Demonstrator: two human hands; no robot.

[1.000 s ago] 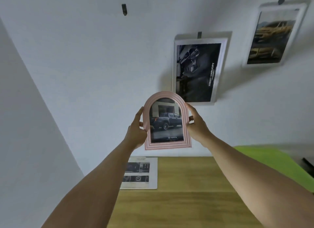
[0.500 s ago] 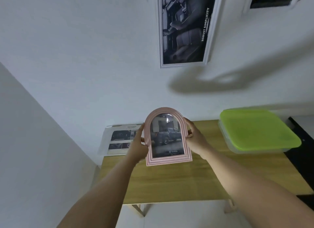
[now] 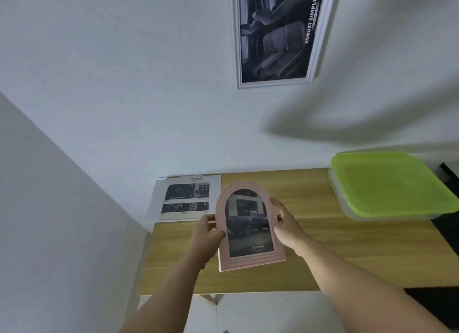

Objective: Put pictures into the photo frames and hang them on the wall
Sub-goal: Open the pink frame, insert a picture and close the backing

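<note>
My left hand (image 3: pixel 207 229) and right hand (image 3: pixel 288 227) clamp the filled pink frame (image 3: pixel 248 227), not yet hung; a white frame (image 3: pixel 313 34) already hangs

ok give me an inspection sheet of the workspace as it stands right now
surface: light wooden table standing against the wall
job's things: pink arched photo frame with a truck picture inside, held over the table; white rectangular frame with a car interior picture, on the wall; printed paper sheet lying flat at the table's back left corner
clutter: clear plastic box with a lime green lid on the table's right side
grippers: left hand grips the pink frame's left edge; right hand holds its right edge
cables: nothing seen
surroundings: white wall behind the table, another wall on the left
</note>
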